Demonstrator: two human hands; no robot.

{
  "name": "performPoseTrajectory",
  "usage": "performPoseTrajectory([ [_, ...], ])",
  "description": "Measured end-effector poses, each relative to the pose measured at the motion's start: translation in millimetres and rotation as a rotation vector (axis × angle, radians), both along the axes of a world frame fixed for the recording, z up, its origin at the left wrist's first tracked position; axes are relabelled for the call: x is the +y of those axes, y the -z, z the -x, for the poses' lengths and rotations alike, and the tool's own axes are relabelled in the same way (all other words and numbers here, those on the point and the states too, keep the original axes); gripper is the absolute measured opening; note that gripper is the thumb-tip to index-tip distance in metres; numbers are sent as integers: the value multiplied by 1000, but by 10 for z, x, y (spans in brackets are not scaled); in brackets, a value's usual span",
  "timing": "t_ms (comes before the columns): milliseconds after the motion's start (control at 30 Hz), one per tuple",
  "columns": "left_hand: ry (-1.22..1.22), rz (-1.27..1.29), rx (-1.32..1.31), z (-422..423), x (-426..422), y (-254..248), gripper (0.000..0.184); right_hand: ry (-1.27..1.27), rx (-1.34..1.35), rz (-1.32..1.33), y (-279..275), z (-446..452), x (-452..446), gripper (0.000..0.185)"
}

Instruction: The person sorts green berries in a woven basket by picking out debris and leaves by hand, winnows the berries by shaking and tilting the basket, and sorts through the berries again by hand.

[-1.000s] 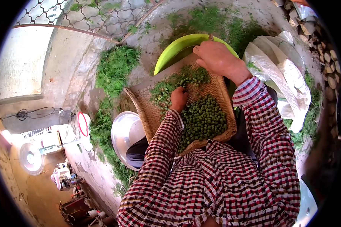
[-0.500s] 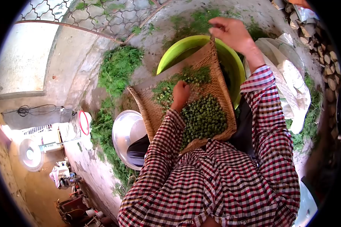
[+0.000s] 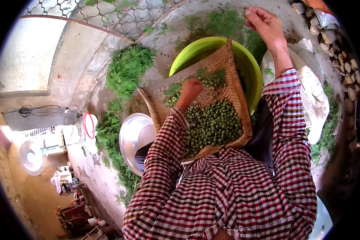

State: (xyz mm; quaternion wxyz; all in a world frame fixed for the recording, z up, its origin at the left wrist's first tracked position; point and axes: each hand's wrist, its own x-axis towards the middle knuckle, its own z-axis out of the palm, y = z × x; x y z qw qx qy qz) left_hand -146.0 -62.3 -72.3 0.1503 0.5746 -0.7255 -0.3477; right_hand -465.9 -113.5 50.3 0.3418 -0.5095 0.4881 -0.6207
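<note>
A woven winnowing tray [image 3: 240, 96] lies across my lap, its far edge over the rim of a lime-green tub [image 3: 254, 76]. Small round green fruits [image 3: 214, 124] are heaped in its near half. Toward the far side lie feathery green sprigs [image 3: 216, 77] with little fruits among them. My left hand [image 3: 191, 90] is closed just over these sprigs, back of the hand up; its fingertips are hidden. Beyond the tub, my right hand [image 3: 266, 28] is raised with thumb and fingers drawn together. Whatever it pinches, if anything, is too small to name.
A metal basin [image 3: 138, 126] stands left of the tray. Cut greenery [image 3: 130, 68] lies on the ground to the left and beyond the tub. At the right are a white sack [image 3: 312, 100] and stacked firewood [image 3: 350, 76]. A metal lattice [image 3: 120, 18] is at the far left.
My right hand has moved away from the tray's far corner, outward and to the right. My left hand has shifted slightly over the sprigs and looks more turned over.
</note>
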Motion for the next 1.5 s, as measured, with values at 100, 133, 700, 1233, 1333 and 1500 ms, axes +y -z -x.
performPoseTrajectory([
  [100,-40,25,-162,-307,217,389,16,-27,41,9,17,-78,-37,29],
  [133,-73,-5,-236,-340,278,437,16,-31,63,25,25,-112,-46,30],
  [700,-230,0,-419,-181,449,717,19,-15,318,109,44,-336,-35,34],
  [1233,154,-208,780,562,316,-612,44,-49,156,43,55,-359,-72,30],
  [1333,69,-148,473,298,81,-614,62,-6,142,67,101,-254,-87,29],
  [1500,52,96,-316,-551,147,309,66,9,248,54,61,-261,-61,31],
])
